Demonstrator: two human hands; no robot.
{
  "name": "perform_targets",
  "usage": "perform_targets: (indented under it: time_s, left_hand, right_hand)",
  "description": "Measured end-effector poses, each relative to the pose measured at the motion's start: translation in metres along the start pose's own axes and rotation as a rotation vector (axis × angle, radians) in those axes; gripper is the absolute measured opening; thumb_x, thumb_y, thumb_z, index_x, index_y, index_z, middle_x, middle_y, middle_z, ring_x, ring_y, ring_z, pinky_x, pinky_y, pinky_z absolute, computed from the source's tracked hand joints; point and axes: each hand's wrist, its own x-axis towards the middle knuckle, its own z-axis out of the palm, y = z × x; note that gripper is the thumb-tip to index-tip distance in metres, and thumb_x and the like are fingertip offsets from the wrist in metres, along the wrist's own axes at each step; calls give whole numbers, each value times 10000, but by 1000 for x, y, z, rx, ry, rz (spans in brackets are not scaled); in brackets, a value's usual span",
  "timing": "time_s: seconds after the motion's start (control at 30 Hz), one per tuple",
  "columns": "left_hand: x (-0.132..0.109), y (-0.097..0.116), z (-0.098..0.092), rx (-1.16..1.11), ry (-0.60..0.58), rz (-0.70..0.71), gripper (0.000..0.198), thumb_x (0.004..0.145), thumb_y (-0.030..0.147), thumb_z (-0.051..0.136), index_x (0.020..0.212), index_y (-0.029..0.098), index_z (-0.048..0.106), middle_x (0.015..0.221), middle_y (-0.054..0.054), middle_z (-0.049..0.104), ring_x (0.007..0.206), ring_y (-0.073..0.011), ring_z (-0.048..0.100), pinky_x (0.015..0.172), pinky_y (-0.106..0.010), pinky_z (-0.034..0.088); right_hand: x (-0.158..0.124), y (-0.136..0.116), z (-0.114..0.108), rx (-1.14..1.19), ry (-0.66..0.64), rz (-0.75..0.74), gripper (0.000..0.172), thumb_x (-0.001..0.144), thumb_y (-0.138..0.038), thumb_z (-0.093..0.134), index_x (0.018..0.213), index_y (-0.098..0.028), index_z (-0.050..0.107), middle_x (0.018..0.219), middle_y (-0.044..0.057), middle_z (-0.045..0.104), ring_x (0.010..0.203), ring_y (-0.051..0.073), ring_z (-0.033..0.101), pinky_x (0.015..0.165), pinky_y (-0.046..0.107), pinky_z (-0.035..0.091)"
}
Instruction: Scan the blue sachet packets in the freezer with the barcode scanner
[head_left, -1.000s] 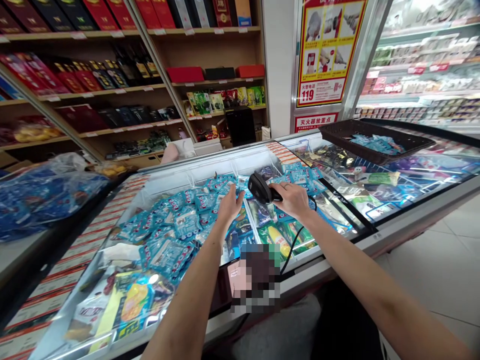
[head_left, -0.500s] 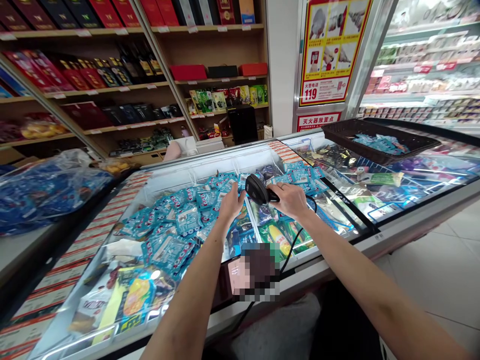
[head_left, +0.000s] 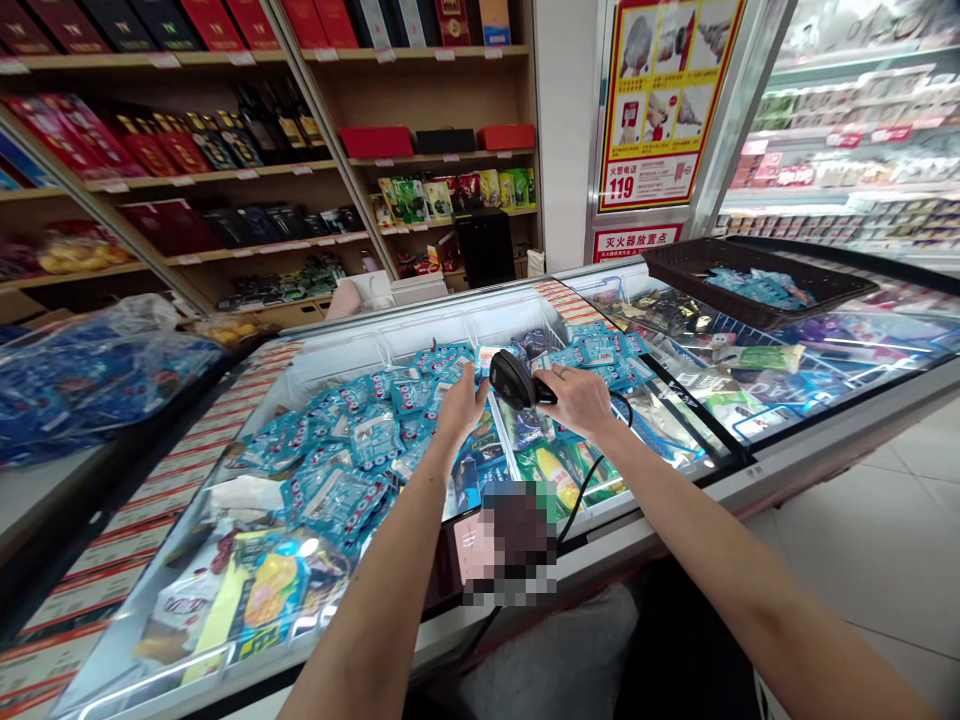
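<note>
My right hand (head_left: 581,398) grips a black corded barcode scanner (head_left: 511,379), its head pointing left over the open chest freezer (head_left: 360,345). My left hand (head_left: 459,405) reaches into the freezer, fingers spread and resting on the heap of blue ice-cream packets (head_left: 352,440). The scanner's black cable (head_left: 585,485) runs down over the freezer's front edge. More blue packets (head_left: 600,350) lie just beyond the scanner.
A glass sliding lid (head_left: 712,400) covers the freezer's right part. A dark basket (head_left: 750,280) with blue packets sits on it. A plastic bag of blue packets (head_left: 90,375) lies at left. Wooden shelves (head_left: 225,170) of boxes stand behind; a refrigerated display (head_left: 855,150) is at right.
Both hands have shifted slightly farther over the packets; the scanner moved a little up and left with my right hand.
</note>
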Motion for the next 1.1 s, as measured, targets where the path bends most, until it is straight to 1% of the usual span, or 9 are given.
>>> perform_targets:
  time_s: [0.27, 0.4, 0.57, 0.63, 0.77, 0.87, 0.93, 1.0, 1.1]
  left_hand:
    - [-1, 0, -1, -11, -3, 5, 534, 917, 466, 282, 1324, 122, 304, 767, -95, 621, 686, -211, 605, 607, -284, 407]
    - [0, 1, -1, -23, 1, 12, 593, 915, 516, 241, 1327, 94, 299, 762, -101, 617, 690, -221, 603, 602, -290, 416]
    - [2, 1, 0, -64, 77, -20, 579, 908, 496, 301, 1308, 79, 342, 1053, -187, 596, 930, -254, 592, 735, -319, 444]
    - [4, 0, -2, -93, 89, -51, 574, 908, 475, 322, 1322, 78, 338, 1106, -190, 578, 973, -252, 580, 766, -317, 442]
    - [11, 1, -10, -135, 19, -105, 600, 896, 427, 383, 1358, 56, 291, 1022, -171, 609, 919, -250, 594, 744, -318, 445]
    - [17, 2, -15, -85, -18, -91, 652, 886, 386, 421, 1397, 48, 200, 1064, -192, 602, 940, -264, 591, 735, -333, 451]
    - [18, 3, -17, -1, 9, -37, 620, 881, 368, 436, 1382, 59, 244, 1152, -223, 558, 1007, -284, 568, 755, -353, 453]
    - [17, 5, -19, 78, 57, 17, 544, 871, 346, 461, 1331, 79, 347, 1215, -236, 510, 1074, -306, 533, 800, -381, 446]
    - [15, 11, -25, 151, 118, 103, 404, 873, 287, 459, 1241, 122, 472, 1207, -215, 506, 1126, -330, 489, 875, -442, 408]
  right_hand:
    - [-3, 2, 0, 12, 14, 9, 338, 819, -385, 584, 1126, -243, 578, 939, 43, 667, 854, 189, 601, 686, 272, 338]
    - [-8, 13, -2, 13, 45, 85, 325, 829, -377, 562, 1132, -261, 587, 918, 32, 673, 852, 186, 602, 687, 267, 343]
    - [-18, 33, -7, -21, 87, 268, 343, 829, -412, 549, 1135, -265, 595, 889, 33, 679, 801, 198, 614, 637, 270, 338]
    - [-22, 38, -9, -37, 88, 306, 347, 813, -407, 566, 1124, -257, 597, 876, 34, 680, 780, 203, 616, 619, 271, 333]
    - [-30, 40, -13, -33, 62, 295, 306, 797, -386, 584, 1068, -248, 612, 859, 36, 680, 795, 206, 616, 613, 269, 334]
    - [-35, 40, -14, -28, 52, 285, 309, 803, -370, 579, 1085, -245, 610, 878, 45, 680, 812, 207, 614, 629, 268, 344]
    - [-37, 41, -14, -22, 57, 293, 321, 811, -367, 570, 1106, -244, 606, 910, 49, 681, 820, 207, 614, 640, 268, 352]
    - [-39, 43, -13, -12, 72, 306, 325, 819, -370, 559, 1116, -244, 603, 942, 50, 681, 828, 206, 615, 650, 266, 358]
    - [-40, 46, -11, 3, 92, 316, 331, 817, -375, 563, 1117, -242, 606, 957, 50, 684, 834, 204, 614, 665, 263, 366]
